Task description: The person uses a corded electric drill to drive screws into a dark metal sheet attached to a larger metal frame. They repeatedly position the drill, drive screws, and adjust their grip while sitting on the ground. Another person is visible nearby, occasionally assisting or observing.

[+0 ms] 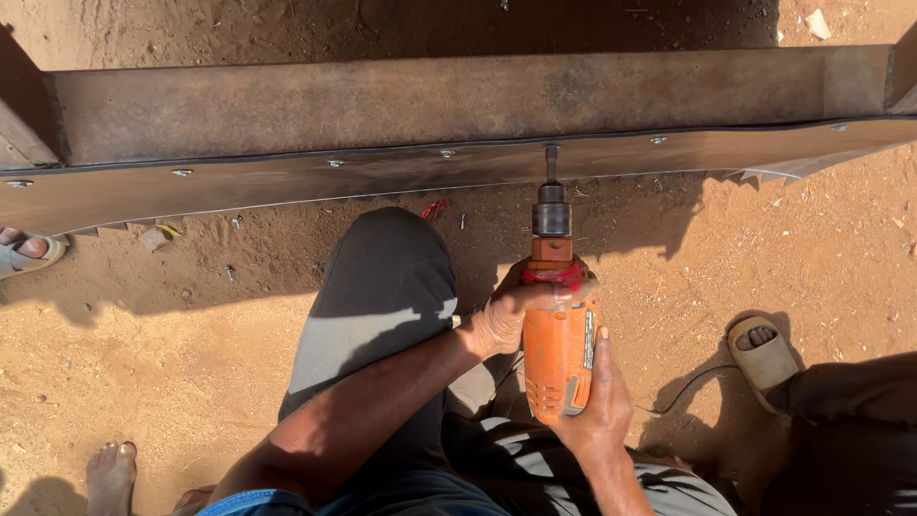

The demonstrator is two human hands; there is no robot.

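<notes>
An orange electric drill points away from me, its bit touching the top edge of a long brown metal sheet. My left hand wraps the front of the drill body near the red collar. My right hand grips the rear handle. The sheet is fixed to a rusty metal channel frame by a row of screws. My knee in dark trousers is bent up beside the drill.
Reddish sandy ground lies all around. Loose screws and a red scrap lie under the sheet. Another person's sandalled foot is at the right, a foot in a sandal at the left edge, a bare foot at the lower left.
</notes>
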